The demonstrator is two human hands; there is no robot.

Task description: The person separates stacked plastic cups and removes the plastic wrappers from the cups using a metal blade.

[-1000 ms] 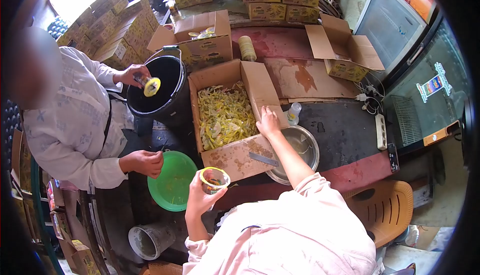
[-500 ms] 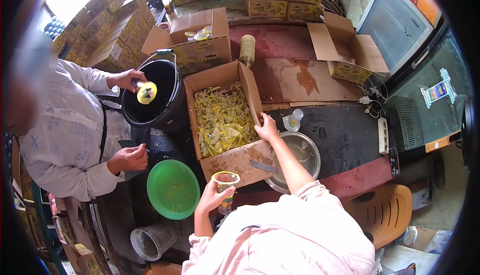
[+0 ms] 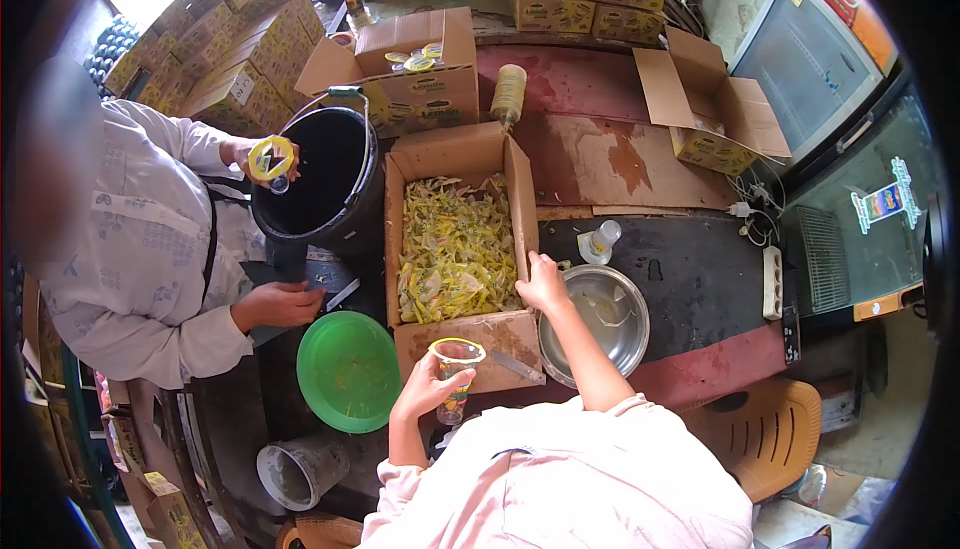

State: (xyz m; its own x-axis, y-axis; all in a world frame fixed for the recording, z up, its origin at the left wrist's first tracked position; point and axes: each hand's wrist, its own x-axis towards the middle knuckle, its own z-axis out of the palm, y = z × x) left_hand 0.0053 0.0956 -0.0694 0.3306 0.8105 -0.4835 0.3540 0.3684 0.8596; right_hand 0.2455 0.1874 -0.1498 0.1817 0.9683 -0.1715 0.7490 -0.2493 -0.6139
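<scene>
My left hand [image 3: 430, 389] is wrapped round a clear printed plastic cup [image 3: 457, 379] with a yellow rim, held upright in front of the box. My right hand [image 3: 543, 284] is at the right edge of an open cardboard box [image 3: 400, 164], fingers closed on its wall or flap. Yellow-green strips and clear scraps [image 3: 455, 249] fill much of this box. A flat metal blade [image 3: 518, 367] lies on its front flap. Right of the box stands a steel bowl [image 3: 638, 324], partly behind my right forearm, with a small clear cup [image 3: 604, 239] behind it.
At the left, a co-worker [image 3: 150, 239] holds a yellow-rimmed cup [image 3: 272, 159] over a black bucket [image 3: 375, 184]. A green basin [image 3: 348, 374] sits nearer me. A stack of cups [image 3: 508, 94], open cartons [image 3: 715, 119] and a power strip [image 3: 772, 284] lie farther out.
My left hand has moved right with the cup, now more upright. My right hand has shifted slightly down along the box edge. The co-worker's cup has turned to show its open rim.
</scene>
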